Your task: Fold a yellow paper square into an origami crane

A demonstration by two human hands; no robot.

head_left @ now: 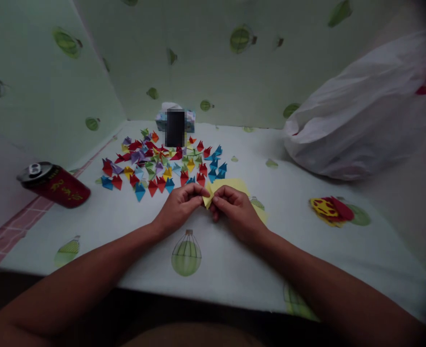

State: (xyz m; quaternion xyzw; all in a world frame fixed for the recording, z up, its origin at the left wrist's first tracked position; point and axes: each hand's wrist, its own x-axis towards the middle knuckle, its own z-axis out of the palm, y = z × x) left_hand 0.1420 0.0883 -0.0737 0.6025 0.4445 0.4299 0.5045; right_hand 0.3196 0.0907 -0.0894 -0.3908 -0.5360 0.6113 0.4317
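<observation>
Between my two hands is a small folded piece of yellow paper. My left hand pinches its left side with thumb and forefinger. On the other side, my right hand grips the paper's right edge, fingers curled. Fingertips hide part of the folds. Flat sheets of yellow paper lie on the table under and behind my right hand. Just beyond my hands spreads a crowd of small folded paper figures in red, blue, purple, green and yellow.
A red drink can is at the left. Behind the figures stand a tissue box and a dark, blurred-out upright object. A white plastic bag fills the back right, with red and yellow cut-outs in front of it.
</observation>
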